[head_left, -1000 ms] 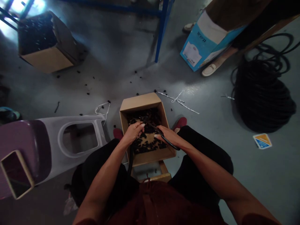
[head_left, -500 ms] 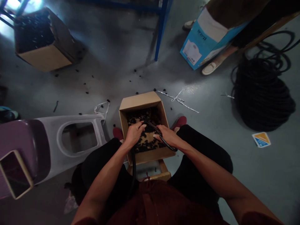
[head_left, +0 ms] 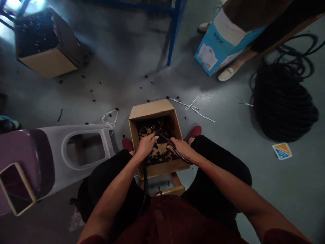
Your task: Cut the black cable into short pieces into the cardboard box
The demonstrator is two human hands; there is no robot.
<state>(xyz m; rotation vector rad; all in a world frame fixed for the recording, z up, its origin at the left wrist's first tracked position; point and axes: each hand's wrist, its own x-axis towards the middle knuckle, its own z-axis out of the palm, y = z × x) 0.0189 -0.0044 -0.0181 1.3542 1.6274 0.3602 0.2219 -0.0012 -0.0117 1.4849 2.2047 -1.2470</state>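
1. The right hand is clenched around a thin black rubber cable, which curves out past the hand and also reaches across the box.
2. The left hand is curled, its fingers down among small black rubber pieces. The cable drops from beneath it toward the person's lap; I cannot tell whether this hand grips it.
3. Both hands are over an open brown cardboard box holding those pieces. The box sits on a low wooden stool between black-trousered knees.
4. Red shoes show on either side of the box.
5. A second brown cardboard box, heaped with black pieces, stands on the grey floor, with stray pieces scattered nearby.
6. To the right lies a large black cable coil. Beyond it, a blue-and-white carton stands near another person's cream shoe.
7. At left, a phone rests on a purple-and-white moulded plastic shell.
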